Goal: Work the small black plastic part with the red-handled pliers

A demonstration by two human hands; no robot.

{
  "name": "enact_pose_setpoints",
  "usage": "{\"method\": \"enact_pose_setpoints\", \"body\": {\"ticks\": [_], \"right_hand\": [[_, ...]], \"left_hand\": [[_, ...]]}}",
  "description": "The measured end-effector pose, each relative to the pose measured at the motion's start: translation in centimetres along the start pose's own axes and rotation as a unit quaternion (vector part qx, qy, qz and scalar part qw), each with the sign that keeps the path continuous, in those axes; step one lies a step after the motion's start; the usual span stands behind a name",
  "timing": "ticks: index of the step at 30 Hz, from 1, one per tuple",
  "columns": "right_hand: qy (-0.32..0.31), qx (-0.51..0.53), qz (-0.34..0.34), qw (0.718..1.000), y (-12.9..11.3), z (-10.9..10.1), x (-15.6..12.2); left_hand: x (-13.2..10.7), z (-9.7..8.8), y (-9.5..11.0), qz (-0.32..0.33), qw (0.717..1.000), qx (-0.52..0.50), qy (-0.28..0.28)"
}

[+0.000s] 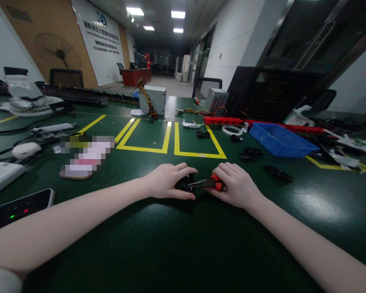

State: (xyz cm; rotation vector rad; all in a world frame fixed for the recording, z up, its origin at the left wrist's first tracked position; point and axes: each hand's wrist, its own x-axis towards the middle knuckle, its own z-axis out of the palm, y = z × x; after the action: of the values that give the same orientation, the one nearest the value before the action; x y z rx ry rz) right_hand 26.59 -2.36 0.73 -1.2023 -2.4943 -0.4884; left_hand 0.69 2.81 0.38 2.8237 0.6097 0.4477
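Near the middle of the green table (177, 252), my left hand (163, 181) curls thumb and fingers around a small black part (183, 184). Much of that part is hidden by the hand, and its exact kind cannot be made out. My right hand (236, 185) is closed on red-handled pliers (203, 184) with long, narrow jaws. The pliers point left, and their tip meets the black part; whether the jaws grip it is too small to tell. Beyond the hands, another black piece (203, 134) lies inside a yellow tape outline (201, 155).
A blue tray (282, 140) stands at the right, with black pieces (251, 154) beside it. Metal power supply boxes (155, 99) with cables stand at the back. On the left are a blurred-out pink object (87, 160), a white mouse (26, 150) and a black device with lights (21, 207).
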Motion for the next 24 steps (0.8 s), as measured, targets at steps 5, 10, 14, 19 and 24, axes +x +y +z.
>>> {"method": "enact_pose_setpoints", "body": {"ticks": [5,10,14,19,24], "right_hand": [[-0.004,0.010,-0.011,1.000,0.21,0.02,0.02],[-0.066,0.072,-0.030,0.995,0.40,0.07,0.27],[-0.074,0.085,-0.015,0.994,0.38,0.06,0.41],[-0.081,0.099,-0.017,0.992,0.35,-0.09,0.44],[-0.079,0.095,-0.017,0.992,0.26,-0.07,0.43]], "left_hand": [[-0.02,-0.10,0.18,0.001,1.000,-0.018,-0.005],[0.03,-0.21,0.47,0.007,1.000,-0.001,-0.011],[0.10,-0.13,0.32,0.009,1.000,0.000,-0.010],[0.17,-0.26,0.16,0.023,0.999,0.012,-0.034],[0.15,-0.61,0.20,0.037,0.998,0.017,-0.047]]}}
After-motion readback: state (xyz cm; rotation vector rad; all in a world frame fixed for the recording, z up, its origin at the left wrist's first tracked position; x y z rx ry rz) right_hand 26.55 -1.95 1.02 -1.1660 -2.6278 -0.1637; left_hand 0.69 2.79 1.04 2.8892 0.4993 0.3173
